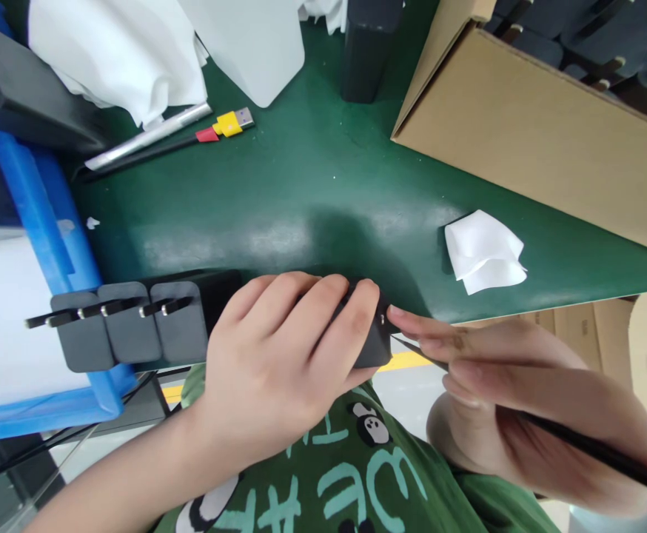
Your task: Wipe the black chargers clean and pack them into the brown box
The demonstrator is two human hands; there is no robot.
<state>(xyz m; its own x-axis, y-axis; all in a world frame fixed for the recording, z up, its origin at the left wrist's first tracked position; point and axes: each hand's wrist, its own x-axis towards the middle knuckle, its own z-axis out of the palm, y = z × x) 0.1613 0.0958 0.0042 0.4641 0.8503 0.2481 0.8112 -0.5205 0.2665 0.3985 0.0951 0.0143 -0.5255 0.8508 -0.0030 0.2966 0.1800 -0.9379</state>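
Note:
My left hand (290,348) is wrapped over a black power adapter (376,348) at the table's near edge, covering most of it. The adapter's right end face shows, with small metal spots on it. My right hand (523,392) pinches slim black tweezers (590,444) like a pen. Their pointed tip is close to that end face; whether it touches, I cannot tell. The right index fingertip lies against the adapter or right beside it. Left of my left hand, several black plug adapters (132,326) stand in a row with their pins up.
A crumpled white cloth (484,252) lies on the green table (279,192). At the upper right stands a cardboard box (545,141) of black adapters. A cable with a yellow USB plug (229,123), white cloths (118,52) and a blue-edged tray (40,207) are on the left.

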